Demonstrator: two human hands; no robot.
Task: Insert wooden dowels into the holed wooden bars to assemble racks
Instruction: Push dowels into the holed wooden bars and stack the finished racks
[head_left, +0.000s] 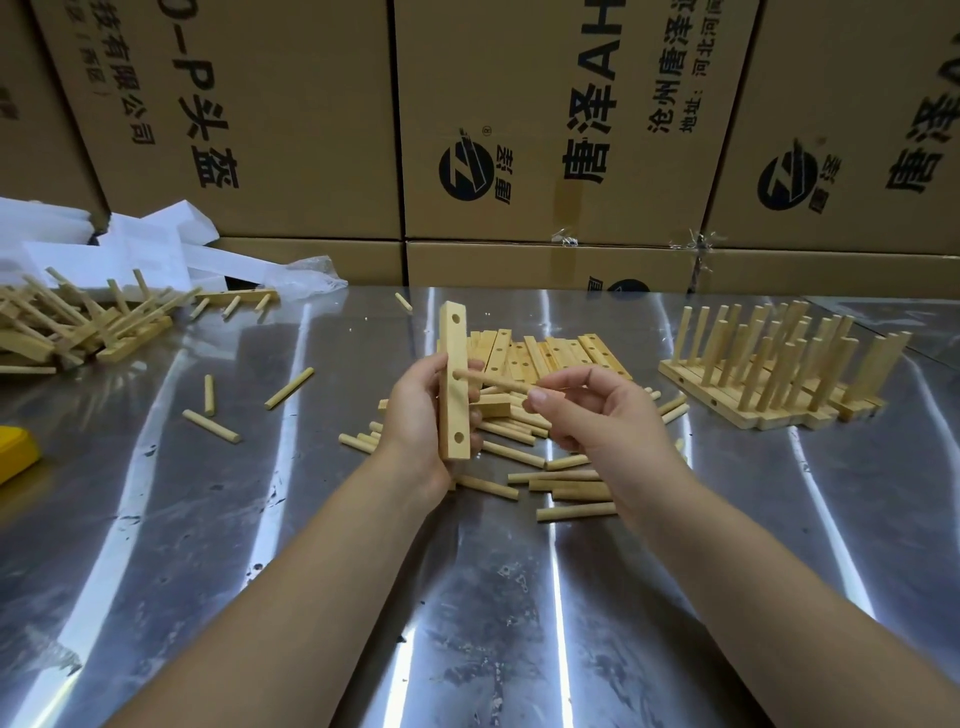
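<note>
Over the shiny metal table (156, 519), my head camera looks down at both my hands. My left hand (421, 415) holds one wooden bar (455, 400) up on its end, off the table. My fingers are curled round it. The bar has a round hole near the top and one near the bottom. My right hand (597, 410) pinches a dowel (493, 382) between thumb and fingertips. The dowel lies sideways, and its far tip meets the middle of the bar's face. I cannot tell how far in it goes.

Under my hands lie loose dowels (576, 510), scattered on the table. Just behind them is a heap of bars (550, 353) with holes, lying flat. Off to the right stand finished racks (769, 364), with their pegs pointing up. Far on the left is a messy pile of racks (78, 327), lying every which way. Some stray dowels (288, 388) lie alone between that pile and my hands. At the left edge a yellow thing (15, 452) peeks in. Behind that pile sit white foam pieces (156, 239) and a clear plastic bag (319, 273). At the back, big brown boxes (545, 104) with black letters stand like a wall.
</note>
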